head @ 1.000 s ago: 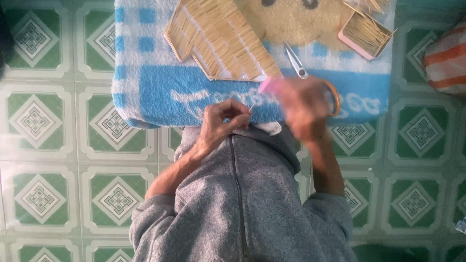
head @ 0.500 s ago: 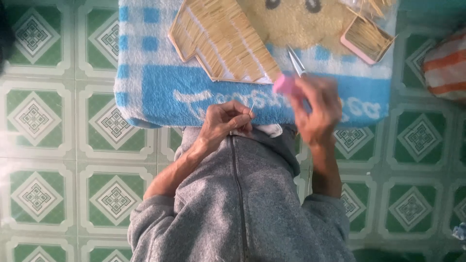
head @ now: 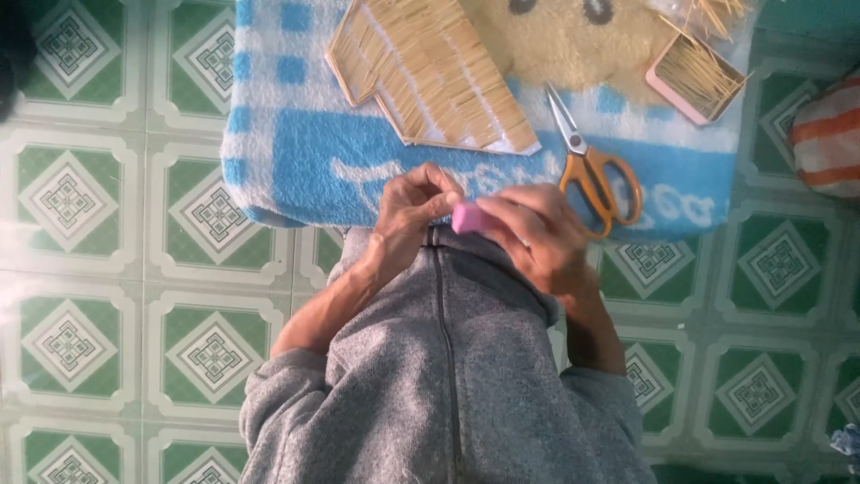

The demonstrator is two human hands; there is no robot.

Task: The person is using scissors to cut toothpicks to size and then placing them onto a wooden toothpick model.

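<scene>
Head view: looking straight down at two hands meeting over the near edge of a blue and white towel (head: 296,170) lying on green patterned floor tiles (head: 98,224).
Risk: judging from the grip, the small pink object (head: 468,218) is sitting only at the fingertips, so a loose pinch could be letting it drop onto the grey jacket (head: 448,376); the orange-handled scissors (head: 591,166) are lying just beside the right hand, blades bare.
Left hand (head: 408,211): fingers curling narrow, tips touching the pink object.
Right hand (head: 537,233): closing around the pink object, holding it.
Pink object: sitting between both hands, above the jacket collar.
Nearby: a toothpick-covered panel (head: 430,76) and a pink tray of toothpicks (head: 697,79) are resting on the towel.
</scene>
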